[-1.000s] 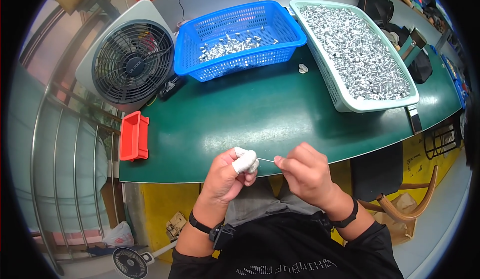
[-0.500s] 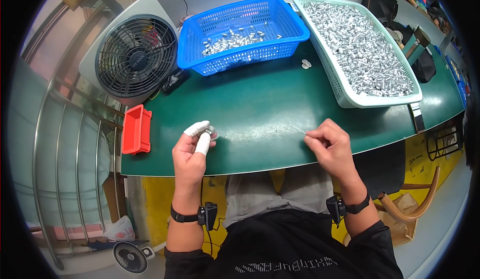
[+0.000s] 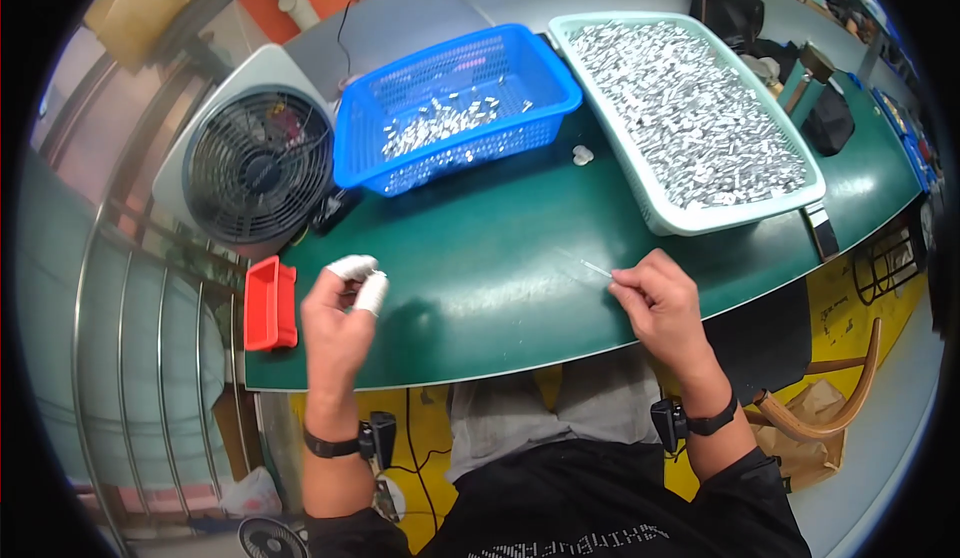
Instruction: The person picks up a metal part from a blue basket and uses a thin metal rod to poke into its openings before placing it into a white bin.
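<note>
My left hand point(image 3: 338, 308) is over the left part of the green table, near the red bin. White covers wrap its thumb and forefinger, whose tips are closed together. What lies between or behind them is hidden. My right hand point(image 3: 657, 303), bare, pinches one end of a thin, pale, see-through stick point(image 3: 597, 269) that points left above the table. Beyond the hands stands a blue basket point(image 3: 470, 146) with a scatter of small shiny metal cylinders point(image 3: 440, 123). A pale green basket point(image 3: 640, 173) at the right is heaped with similar metal pieces point(image 3: 690, 108).
A small red bin point(image 3: 271, 305) sits at the table's left edge, below a box fan point(image 3: 262, 163). A few small round pieces point(image 3: 582, 155) lie between the baskets on the green table point(image 3: 480, 288). Metal railing runs along the left; a wooden chair arm point(image 3: 815, 428) is at lower right.
My left hand has moved left towards the red bin, and the small metal bits seen at its fingertips are now hidden. My right hand stays nearly in place with the stick. The view has shifted.
</note>
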`<state>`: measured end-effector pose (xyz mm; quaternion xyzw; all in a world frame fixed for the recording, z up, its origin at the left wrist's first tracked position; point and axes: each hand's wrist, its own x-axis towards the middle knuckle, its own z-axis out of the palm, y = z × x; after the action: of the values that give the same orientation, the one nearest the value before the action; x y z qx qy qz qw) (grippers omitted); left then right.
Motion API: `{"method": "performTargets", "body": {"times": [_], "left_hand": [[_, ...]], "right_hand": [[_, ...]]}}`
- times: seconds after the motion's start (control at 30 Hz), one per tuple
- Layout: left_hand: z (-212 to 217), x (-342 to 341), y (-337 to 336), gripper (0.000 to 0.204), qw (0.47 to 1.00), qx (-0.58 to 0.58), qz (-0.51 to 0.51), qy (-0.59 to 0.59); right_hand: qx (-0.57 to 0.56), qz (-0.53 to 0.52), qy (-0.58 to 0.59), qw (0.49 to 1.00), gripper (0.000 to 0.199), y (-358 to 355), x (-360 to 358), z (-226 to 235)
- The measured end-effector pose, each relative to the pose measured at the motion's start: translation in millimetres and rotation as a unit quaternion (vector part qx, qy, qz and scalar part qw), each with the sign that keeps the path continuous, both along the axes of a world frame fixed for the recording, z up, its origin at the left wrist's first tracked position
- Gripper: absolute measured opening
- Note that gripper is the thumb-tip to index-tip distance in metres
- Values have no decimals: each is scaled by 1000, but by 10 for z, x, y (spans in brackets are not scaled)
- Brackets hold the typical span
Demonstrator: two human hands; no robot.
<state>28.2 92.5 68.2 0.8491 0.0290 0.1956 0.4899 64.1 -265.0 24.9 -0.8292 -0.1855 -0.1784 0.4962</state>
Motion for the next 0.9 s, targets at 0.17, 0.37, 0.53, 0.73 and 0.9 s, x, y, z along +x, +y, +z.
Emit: {"method": "performTargets", "body": {"times": [0.17, 0.37, 0.53, 0.73, 0.9], "left_hand": [[559, 941, -65, 25, 1000, 30, 5, -8], [522, 1935, 41, 35, 992, 110, 9, 59], [398, 1450, -224, 40, 992, 118, -45, -14], [-166, 66, -182, 57, 943, 313, -115, -18], [-267, -460, -863, 82, 885, 362, -276, 96]], "right_hand": [[-80, -15, -55, 995, 10, -86, -19, -133], [-63, 21, -34, 997, 13, -89, 2, -103], [2, 62, 44, 997, 17, -304, 95, -65], [123, 120, 170, 971, 17, -432, 124, -106], [204, 146, 262, 932, 16, -472, 132, -93]]}}
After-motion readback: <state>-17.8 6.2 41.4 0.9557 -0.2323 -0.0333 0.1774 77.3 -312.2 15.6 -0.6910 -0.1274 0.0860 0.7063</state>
